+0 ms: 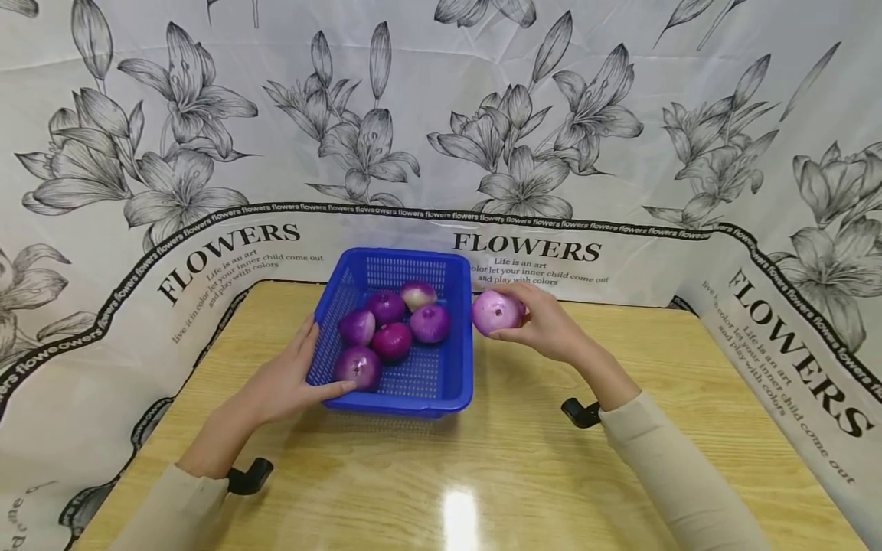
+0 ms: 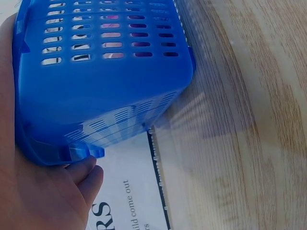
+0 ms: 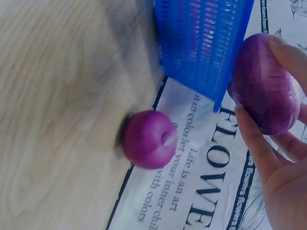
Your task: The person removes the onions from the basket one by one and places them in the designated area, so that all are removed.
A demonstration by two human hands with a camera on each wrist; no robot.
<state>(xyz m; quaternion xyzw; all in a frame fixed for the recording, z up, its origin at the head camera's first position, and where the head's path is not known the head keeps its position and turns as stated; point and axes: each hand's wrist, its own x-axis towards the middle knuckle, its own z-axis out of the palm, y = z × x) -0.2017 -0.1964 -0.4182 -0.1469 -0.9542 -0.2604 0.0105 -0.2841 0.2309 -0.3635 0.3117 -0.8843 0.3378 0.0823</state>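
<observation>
A blue plastic basket (image 1: 423,402) with slotted walls stands on the table and holds several purple onions (image 1: 391,341). My left hand (image 1: 285,383) grips its near left corner, fingers along the left side and thumb over the front rim, close to the nearest onion (image 1: 358,366). In the left wrist view, the fingertips (image 2: 91,184) bend at the basket's rim. My right hand (image 1: 547,325) holds a purple onion (image 1: 494,312) between thumb and fingers, just outside the right rim. Below that hand, another onion (image 3: 149,140) appears in the right wrist view; the head view hides it.
The wooden table (image 1: 524,467) spreads in front and to both sides. A white cloth (image 1: 537,260) with flower drawings and lettering hangs at the back and sides. Black angled pieces (image 1: 249,476) show at both wrists.
</observation>
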